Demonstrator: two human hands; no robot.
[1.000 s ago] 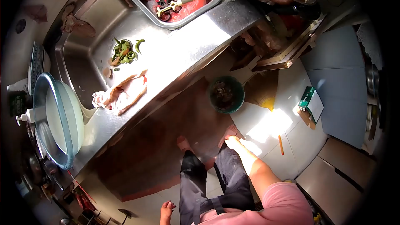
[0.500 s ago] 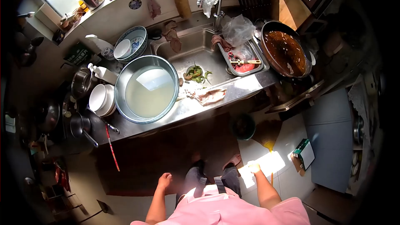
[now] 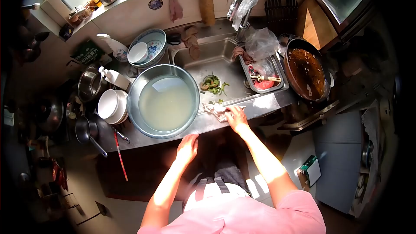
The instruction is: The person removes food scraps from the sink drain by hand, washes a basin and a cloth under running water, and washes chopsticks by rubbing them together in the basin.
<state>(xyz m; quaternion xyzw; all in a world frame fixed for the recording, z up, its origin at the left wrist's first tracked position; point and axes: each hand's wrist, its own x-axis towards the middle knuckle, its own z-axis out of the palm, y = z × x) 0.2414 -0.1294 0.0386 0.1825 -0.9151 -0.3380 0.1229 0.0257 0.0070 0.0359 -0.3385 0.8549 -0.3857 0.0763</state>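
Observation:
My right hand (image 3: 236, 118) rests on a pale, crumpled cloth (image 3: 216, 112) at the sink's front edge, its fingers bent over the cloth's right end. Just in front of the counter edge, below the large basin, is my left hand (image 3: 188, 147), fingers curled; anything inside them is too hidden to tell. The basin (image 3: 196, 104) holds cloudy water and stands left of the cloth. Green vegetable scraps (image 3: 212, 85) lie over the drain in the metal sink (image 3: 197, 67), behind the cloth.
A metal tray (image 3: 282, 82) with plastic bags and scissors (image 3: 264, 78) sits at the sink's right. Further right is a big pan (image 3: 307, 71) with brown liquid. White bowls (image 3: 108, 104), a pot (image 3: 84, 130) and a pump bottle (image 3: 116, 79) stand left of the basin.
Both hands have risen from beside my legs to the counter. My right hand has come onto the cloth, which is now more bunched. The view has tilted up toward the sink and window.

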